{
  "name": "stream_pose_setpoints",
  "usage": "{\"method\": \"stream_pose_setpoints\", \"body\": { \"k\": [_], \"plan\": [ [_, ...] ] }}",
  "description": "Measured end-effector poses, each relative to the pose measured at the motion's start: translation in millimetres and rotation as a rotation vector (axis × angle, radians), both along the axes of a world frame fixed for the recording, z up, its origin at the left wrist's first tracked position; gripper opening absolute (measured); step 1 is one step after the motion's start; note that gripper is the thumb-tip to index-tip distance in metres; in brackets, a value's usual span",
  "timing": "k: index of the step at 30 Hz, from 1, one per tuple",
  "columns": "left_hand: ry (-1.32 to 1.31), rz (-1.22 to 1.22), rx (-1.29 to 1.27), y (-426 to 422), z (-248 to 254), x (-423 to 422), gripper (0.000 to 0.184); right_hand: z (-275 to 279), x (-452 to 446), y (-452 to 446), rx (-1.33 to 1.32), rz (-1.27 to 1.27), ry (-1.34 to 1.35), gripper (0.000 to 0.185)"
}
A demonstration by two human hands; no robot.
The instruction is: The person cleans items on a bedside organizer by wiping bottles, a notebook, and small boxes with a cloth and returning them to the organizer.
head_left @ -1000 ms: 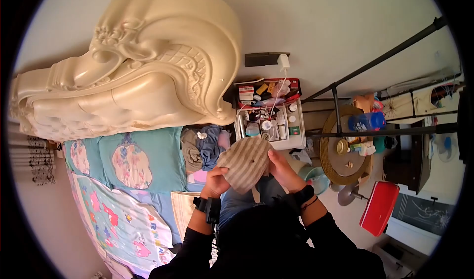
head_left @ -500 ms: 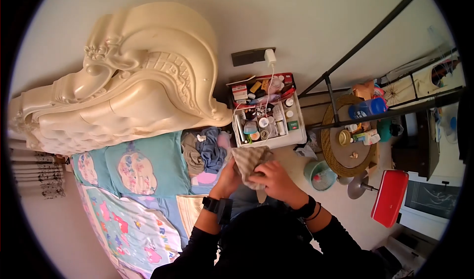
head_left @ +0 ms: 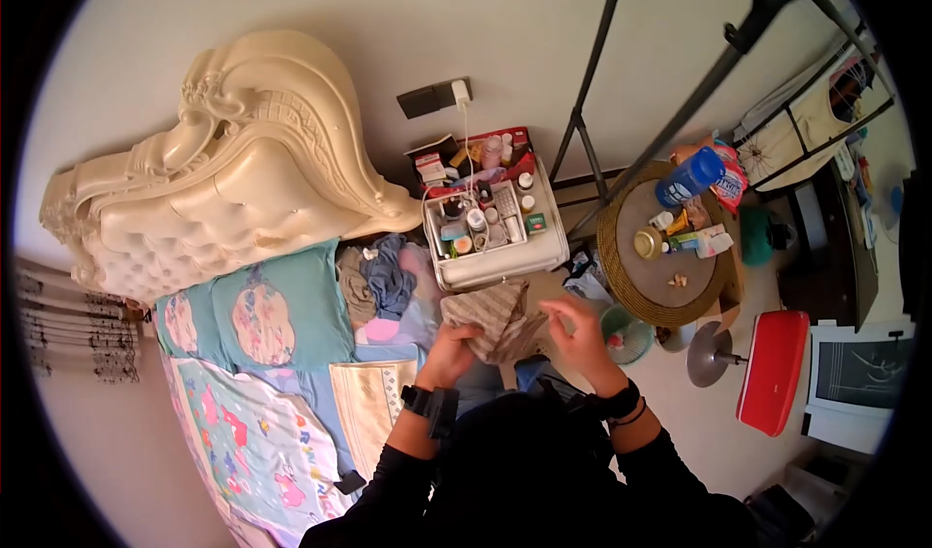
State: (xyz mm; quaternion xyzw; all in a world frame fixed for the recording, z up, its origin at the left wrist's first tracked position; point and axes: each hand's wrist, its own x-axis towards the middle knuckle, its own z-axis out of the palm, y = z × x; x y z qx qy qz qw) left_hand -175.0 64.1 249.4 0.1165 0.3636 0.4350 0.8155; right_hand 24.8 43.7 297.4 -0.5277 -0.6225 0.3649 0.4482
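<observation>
A striped beige-brown cloth item, partly folded over, hangs in front of my body. My left hand is closed on its lower left side, the thumb lying on top of the fabric. Just right of the cloth is my right hand, its fingers apart and nothing between them. Past the cloth stands a white bedside cabinet, with an organizer of small bottles and boxes on it. Crumpled blue and brown clothes lie on the bed to the left.
A cream tufted headboard and teal pillows are at the left. To the right are a round table with a blue-lidded container, black metal rack poles, a teal basket and a red-seated stool.
The striped cloth has gone from spread between both hands to folded in my left hand. My right hand has let go and moved right. The camera view has turned and shifted.
</observation>
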Motion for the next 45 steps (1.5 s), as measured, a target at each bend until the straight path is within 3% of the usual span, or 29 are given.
{"method": "stream_pose_setpoints", "body": {
  "k": [2, 3, 5, 9, 13, 15, 18, 20, 23, 25, 27, 28, 30, 33, 35, 38, 41, 43, 45],
  "plan": [
    [-0.031, -0.004, 0.055, -17.8, 0.7, 4.0, 0.048, -15.1, 19.4, -17.3, -0.317, -0.015, 0.178, 0.021],
    [-0.031, 0.011, 0.054, -26.5, 5.2, 8.5, 0.048, -18.0, 21.5, -22.9, -0.319, 0.0, 0.175, 0.021],
    [-0.001, 0.058, 0.03, -43.4, 18.5, 17.8, 0.046, -18.8, 15.4, -33.8, -0.693, 0.089, 0.599, 0.025],
    [0.046, 0.092, 0.109, -63.6, 40.0, 32.5, 0.039, -21.3, -9.1, -37.2, -0.561, 0.075, 0.633, 0.024],
    [0.042, 0.115, 0.191, -68.4, 29.6, 20.8, 0.031, -13.8, -12.6, -29.4, -0.373, 0.067, 0.636, 0.019],
    [0.133, 0.1, 0.238, -63.8, 39.5, 11.3, 0.032, -0.8, -9.6, -20.5, -0.411, 0.133, 0.643, 0.018],
    [0.351, 0.083, 0.366, -50.9, 34.4, -7.2, 0.035, 15.9, -8.5, -3.4, -0.579, 0.263, 0.966, 0.025],
    [0.505, 0.032, 0.397, -42.1, 31.7, -17.8, 0.04, 27.7, -10.5, 5.9, -0.601, 0.23, 0.998, 0.026],
    [0.342, -0.11, 0.292, -24.6, 27.0, -32.7, 0.044, 47.5, -8.6, 28.0, -0.634, 0.231, 1.067, 0.027],
    [0.243, -0.1, 0.336, -17.0, 48.2, -27.1, 0.046, 58.3, -9.9, 38.7, -0.685, 0.289, 1.175, 0.027],
    [-0.019, -0.051, 0.383, -5.7, 69.6, -19.9, 0.045, 63.8, -12.0, 43.6, -0.694, 0.365, 1.214, 0.031],
    [-0.097, -0.028, 0.289, 1.4, 70.5, -18.9, 0.039, 71.6, -15.1, 42.4, -0.763, 0.367, 1.279, 0.033],
    [0.017, -0.102, 0.348, 13.3, 69.5, -21.3, 0.036, 60.7, -15.1, 43.9, -0.918, 0.366, 1.373, 0.038],
    [0.15, -0.177, 0.428, 24.1, 79.1, -18.6, 0.031, 38.3, -16.0, 38.1, -0.997, 0.225, 1.191, 0.038],
    [0.199, -0.066, 0.49, 23.9, 90.2, -15.8, 0.022, 28.0, -18.1, 34.6, -0.996, 0.231, 1.239, 0.039],
    [0.184, -0.139, 0.526, 20.0, 101.8, -16.9, 0.03, 26.6, -21.6, 28.6, -1.072, 0.244, 1.483, 0.042],
    [0.154, -0.202, 0.586, 16.3, 96.9, -21.9, 0.035, 29.3, -16.2, 32.2, -1.07, 0.407, 1.47, 0.043],
    [-0.108, -0.236, 0.485, 14.6, 93.5, -25.2, 0.035, 52.8, -17.1, 35.1, -0.953, 0.317, 1.356, 0.039],
    [-0.105, -0.218, 0.406, 11.5, 94.5, -25.5, 0.044, 62.7, -6.8, 39.5, -0.675, 0.404, 0.957, 0.032]
  ]
}}
